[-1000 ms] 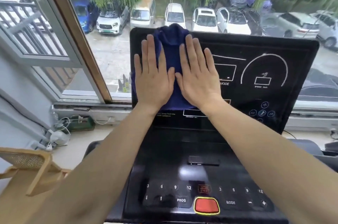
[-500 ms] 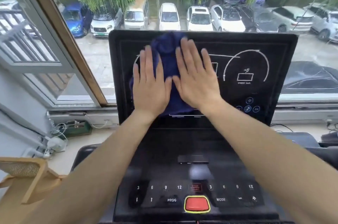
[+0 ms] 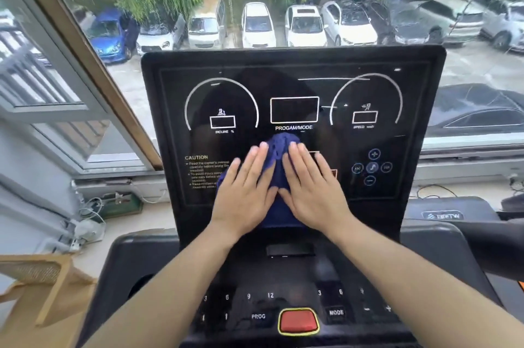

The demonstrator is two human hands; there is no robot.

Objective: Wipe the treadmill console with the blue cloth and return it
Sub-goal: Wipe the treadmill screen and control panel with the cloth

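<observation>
On the console (image 3: 292, 86), your two hands, left (image 3: 243, 191) and right (image 3: 313, 191), flat and unclenched, pressing one blue cloth (image 3: 279, 154), one red button (image 3: 298, 320) below.

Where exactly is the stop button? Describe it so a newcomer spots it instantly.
Start at the treadmill console, then drop to the flat keypad panel nearest the person. The stop button sits centred on its near edge, between PROG and MODE: the only red, yellow-rimmed key.
</observation>
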